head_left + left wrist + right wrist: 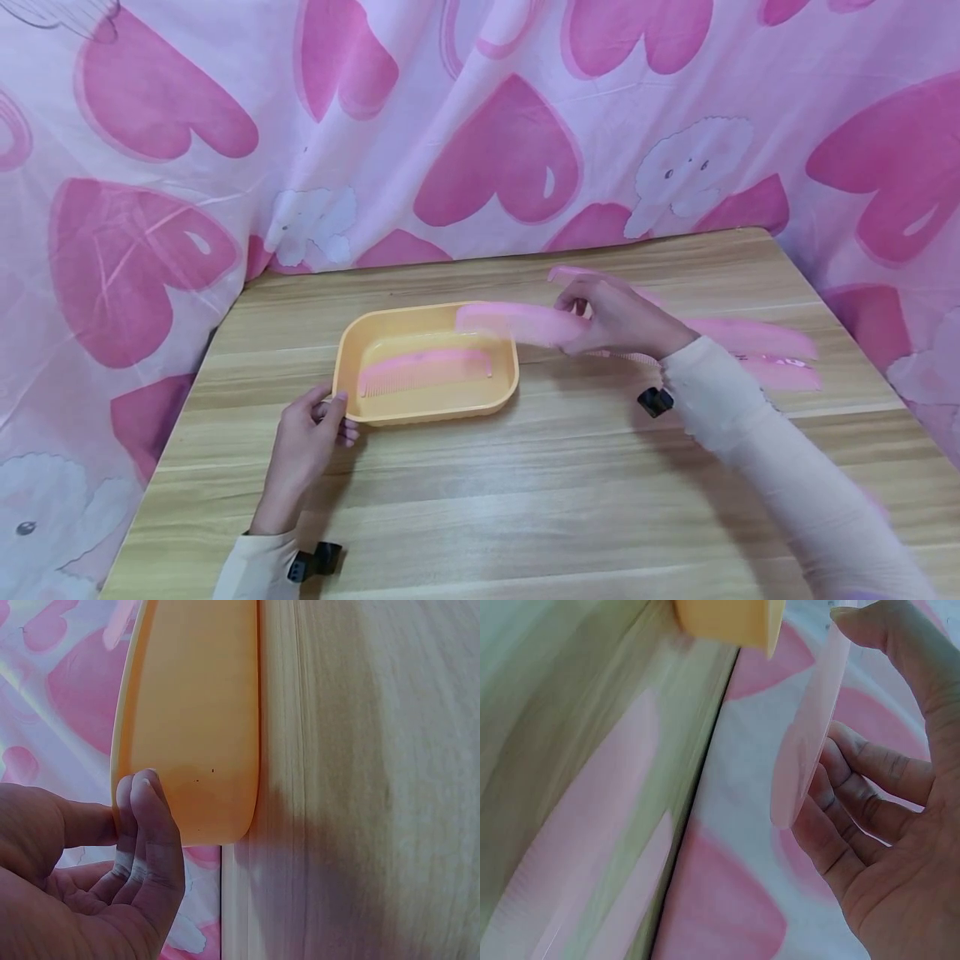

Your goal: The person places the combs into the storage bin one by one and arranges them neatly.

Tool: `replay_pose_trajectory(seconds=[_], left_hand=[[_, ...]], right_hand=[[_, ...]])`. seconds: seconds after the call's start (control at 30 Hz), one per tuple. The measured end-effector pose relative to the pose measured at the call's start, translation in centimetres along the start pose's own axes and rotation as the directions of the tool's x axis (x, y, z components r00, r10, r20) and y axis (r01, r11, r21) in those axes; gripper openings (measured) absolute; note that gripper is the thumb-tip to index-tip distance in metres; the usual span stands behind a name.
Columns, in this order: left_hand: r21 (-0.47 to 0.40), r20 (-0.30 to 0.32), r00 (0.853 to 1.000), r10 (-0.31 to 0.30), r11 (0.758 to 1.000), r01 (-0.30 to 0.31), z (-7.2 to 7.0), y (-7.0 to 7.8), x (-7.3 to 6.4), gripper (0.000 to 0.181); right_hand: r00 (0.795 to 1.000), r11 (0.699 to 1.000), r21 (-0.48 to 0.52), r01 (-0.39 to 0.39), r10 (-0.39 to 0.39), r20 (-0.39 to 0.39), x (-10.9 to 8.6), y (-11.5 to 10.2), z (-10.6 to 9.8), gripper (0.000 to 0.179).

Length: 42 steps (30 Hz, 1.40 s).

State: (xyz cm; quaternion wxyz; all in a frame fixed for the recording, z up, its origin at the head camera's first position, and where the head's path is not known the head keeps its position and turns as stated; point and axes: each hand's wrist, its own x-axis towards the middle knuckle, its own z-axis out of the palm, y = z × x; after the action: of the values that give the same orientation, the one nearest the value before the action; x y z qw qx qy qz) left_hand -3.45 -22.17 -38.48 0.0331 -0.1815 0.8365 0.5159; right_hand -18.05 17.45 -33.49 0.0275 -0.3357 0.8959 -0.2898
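Note:
A yellow-orange plastic tray [431, 414] with rounded corners stands on the table. Inside it lies one pink comb [427, 358], teeth toward the front. My left hand [303, 442] pinches the tray's rim at the near left corner; in the left wrist view the thumb and fingers are on either side of the tray wall [195, 712]. Above the tray's right end, my right hand [630, 321] holds a second pink comb [517, 323] between thumb and fingers. The right wrist view shows this comb [810, 742] edge-on, clear of the table.
More pink combs [757, 337] lie on the wooden table [480, 500] at the right, partly behind the right forearm. Another comb [573, 272] shows behind the right hand. A pink curtain [495, 158] with hearts hangs along the table's back edge.

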Motion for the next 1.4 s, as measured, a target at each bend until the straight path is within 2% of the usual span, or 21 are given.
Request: replay_pose_trajectory(seconds=[0.13, 0.37, 0.67, 0.93, 1.4], left_hand=[[0.000, 0.001, 1.000, 0.007, 1.000, -0.007, 0.0, 0.0, 0.1, 0.046], [0.004, -0.003, 1.000, -0.019, 1.000, 0.019, 0.0, 0.0, 0.1, 0.048], [0.010, -0.006, 1.000, -0.011, 1.000, 0.011, 0.0, 0.0, 0.0, 0.049], [0.001, -0.008, 1.000, 0.004, 1.000, -0.004, 0.0, -0.1, 0.0, 0.047], [0.004, -0.016, 1.000, -0.010, 1.000, 0.010, 0.1, 0.1, 0.0, 0.047]], right_hand=[[0.998, 0.998, 0.009, 0.059, -0.059, 0.011, 1.6, -1.0, 0.7, 0.031], [0.989, 0.993, -0.020, 0.117, -0.114, 0.089, 4.1, -2.5, 2.1, 0.034], [0.987, 0.995, 0.029, 0.091, -0.094, 0.128, 6.6, -4.3, 3.6, 0.043], [0.980, 0.992, -0.002, 0.126, -0.124, 0.155, 8.2, -5.3, 5.4, 0.047], [0.968, 0.993, -0.069, 0.099, -0.080, 0.239, 9.6, -6.1, 8.7, 0.046]])
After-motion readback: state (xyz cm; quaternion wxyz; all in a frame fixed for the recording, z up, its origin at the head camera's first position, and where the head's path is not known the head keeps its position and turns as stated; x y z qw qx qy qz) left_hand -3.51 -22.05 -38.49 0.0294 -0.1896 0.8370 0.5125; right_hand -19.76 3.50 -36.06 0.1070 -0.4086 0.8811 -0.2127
